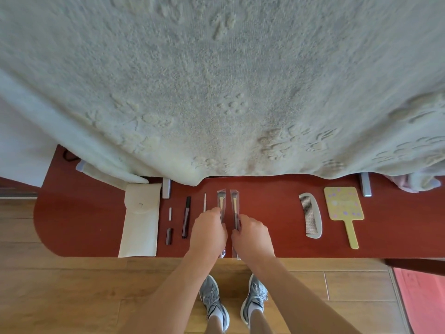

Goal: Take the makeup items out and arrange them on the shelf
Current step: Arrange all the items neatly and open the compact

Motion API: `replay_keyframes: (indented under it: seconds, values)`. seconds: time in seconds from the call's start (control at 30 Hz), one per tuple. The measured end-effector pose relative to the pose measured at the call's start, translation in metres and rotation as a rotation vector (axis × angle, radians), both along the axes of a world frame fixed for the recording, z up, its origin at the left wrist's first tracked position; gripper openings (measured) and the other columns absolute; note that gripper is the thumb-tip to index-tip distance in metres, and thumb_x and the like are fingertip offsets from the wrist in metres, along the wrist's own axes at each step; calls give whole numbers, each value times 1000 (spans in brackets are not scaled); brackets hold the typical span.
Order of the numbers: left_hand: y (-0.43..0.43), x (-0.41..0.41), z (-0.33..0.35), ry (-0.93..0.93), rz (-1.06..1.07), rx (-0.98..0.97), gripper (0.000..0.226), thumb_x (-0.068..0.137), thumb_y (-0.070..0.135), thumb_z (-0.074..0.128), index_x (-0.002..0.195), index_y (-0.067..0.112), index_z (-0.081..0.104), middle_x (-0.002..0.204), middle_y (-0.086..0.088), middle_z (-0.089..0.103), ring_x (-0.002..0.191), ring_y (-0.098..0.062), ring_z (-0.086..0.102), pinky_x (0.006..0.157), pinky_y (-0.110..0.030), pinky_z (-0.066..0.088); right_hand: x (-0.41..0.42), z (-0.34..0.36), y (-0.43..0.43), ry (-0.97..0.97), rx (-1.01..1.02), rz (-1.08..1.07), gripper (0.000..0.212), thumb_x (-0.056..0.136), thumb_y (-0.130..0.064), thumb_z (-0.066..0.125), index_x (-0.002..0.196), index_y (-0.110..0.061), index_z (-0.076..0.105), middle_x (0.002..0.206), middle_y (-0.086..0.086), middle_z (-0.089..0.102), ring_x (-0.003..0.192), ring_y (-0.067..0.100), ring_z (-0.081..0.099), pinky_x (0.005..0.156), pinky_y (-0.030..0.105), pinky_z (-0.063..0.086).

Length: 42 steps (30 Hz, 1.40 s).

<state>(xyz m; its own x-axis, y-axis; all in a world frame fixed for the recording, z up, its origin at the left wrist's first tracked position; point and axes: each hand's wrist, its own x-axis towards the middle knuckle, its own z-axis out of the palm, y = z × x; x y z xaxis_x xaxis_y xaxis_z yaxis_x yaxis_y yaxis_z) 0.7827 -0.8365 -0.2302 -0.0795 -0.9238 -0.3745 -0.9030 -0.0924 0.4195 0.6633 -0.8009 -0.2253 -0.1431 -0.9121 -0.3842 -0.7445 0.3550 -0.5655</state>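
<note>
Head view: left brush and right brush, each in a clear sleeve, side by side on the red shelf.
Left grip curled round the left brush's handle; right grip curled round the right brush's. Leftward: thin stick, dark pen, white pouch. Rightward, well apart: comb, yellow hand mirror.

I see a red-brown shelf, cream pouch, grey comb, purple-dotted yellow mirror, and my grey shoes.
</note>
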Motion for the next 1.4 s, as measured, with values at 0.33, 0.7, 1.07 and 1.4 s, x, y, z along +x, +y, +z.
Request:
replay_keyframes:
  seconds: [0.33,0.7,1.07,1.4]
  values:
    - [4,-12,-3,76,7,-34,34,94,20,66,128,17,62,113,1,71,99,-15,69,83,-21,54,-18,-2,2,27,18,-50,26,96,-26,56,120,-21,63,103,-6,69,83,11,67,74,22,58]
    - [7,-24,-3,86,-4,-49,32,94,19,66,125,15,63,112,-1,71,98,-16,69,83,-22,54,-34,0,4,44,3,-47,27,94,-24,56,119,-19,64,100,-4,70,80,13,67,71,22,57]
    - [6,-36,-3,80,-5,-39,28,93,19,66,121,15,65,107,0,72,93,-16,70,82,-26,58,-41,-2,5,52,-5,-47,23,95,-26,56,115,-22,65,94,-7,69,74,10,65,68,21,58]
    - [7,-36,-3,102,0,-37,33,94,21,66,126,15,62,107,0,71,93,-15,70,83,-25,57,-42,-4,4,37,-1,-44,21,95,-27,56,113,-23,66,92,-8,69,71,7,63,66,19,57]
